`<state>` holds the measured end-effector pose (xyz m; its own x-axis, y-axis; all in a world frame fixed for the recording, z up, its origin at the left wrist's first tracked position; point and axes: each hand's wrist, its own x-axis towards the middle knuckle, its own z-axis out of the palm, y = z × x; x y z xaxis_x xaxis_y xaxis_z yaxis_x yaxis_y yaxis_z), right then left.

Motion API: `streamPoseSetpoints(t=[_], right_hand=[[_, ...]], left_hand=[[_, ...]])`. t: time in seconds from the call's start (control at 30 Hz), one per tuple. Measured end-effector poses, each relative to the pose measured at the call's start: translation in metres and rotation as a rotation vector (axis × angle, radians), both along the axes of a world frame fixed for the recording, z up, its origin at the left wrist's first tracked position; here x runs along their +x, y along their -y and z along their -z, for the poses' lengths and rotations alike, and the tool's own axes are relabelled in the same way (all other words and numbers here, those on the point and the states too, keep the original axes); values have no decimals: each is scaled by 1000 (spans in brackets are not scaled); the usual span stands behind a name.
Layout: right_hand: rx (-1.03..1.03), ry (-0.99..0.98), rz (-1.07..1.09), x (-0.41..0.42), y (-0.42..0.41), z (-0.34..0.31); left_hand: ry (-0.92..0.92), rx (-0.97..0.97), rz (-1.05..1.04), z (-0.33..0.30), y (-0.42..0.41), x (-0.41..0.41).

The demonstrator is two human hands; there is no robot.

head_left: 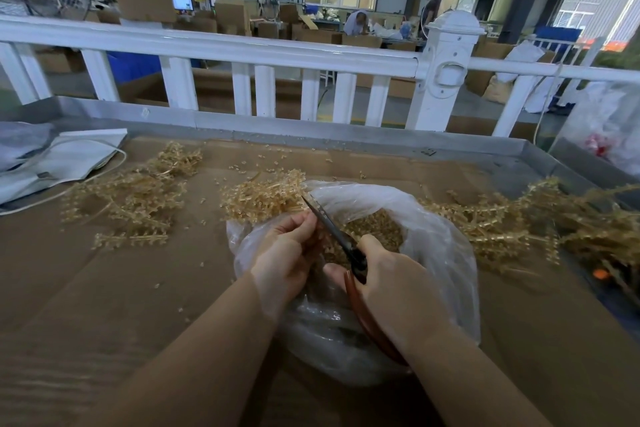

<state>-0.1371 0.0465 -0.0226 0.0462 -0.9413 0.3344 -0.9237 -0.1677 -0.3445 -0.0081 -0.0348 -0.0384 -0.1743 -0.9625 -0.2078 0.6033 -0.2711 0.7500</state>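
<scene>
Sprig (265,198) of pale gold plastic is sticking up and to the left from the left hand (287,253), just over the far-left rim of the bag (440,229). The left fingers are curling round its stem and pinching it. The scissors (332,229) are lying across the bag's mouth with the blades pointing up-left and looking nearly together, the tip right at the sprig. The right hand (398,288) is gripping the reddish handles over the near side of the bag, fingers closed round them. Cut bits (377,229) are lying heaped inside the bag.

The likely risks:
- The blades are working very close to the left fingertips, so a hasty snip could nick a finger.
- The thin bag film is sitting right under the blades and could get slit, spilling the bits.
- Snipped bits could jump past the rim, and loose ones are already dotting the cardboard (104,288) left of the bag.

More sprigs (131,204) are lying left of the bag, and a bigger heap (519,218) is lying to its right. A white fence (242,48) is standing beyond the bag.

No writing is readable. A lit screen (182,2) far beyond the bag is too small to read.
</scene>
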Motion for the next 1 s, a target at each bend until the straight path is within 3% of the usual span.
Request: streamPoseSetpoints(t=[1.0], right_hand=[[-1, 20, -2, 1, 9, -4]], left_hand=[[40, -17, 14, -3, -9, -2]])
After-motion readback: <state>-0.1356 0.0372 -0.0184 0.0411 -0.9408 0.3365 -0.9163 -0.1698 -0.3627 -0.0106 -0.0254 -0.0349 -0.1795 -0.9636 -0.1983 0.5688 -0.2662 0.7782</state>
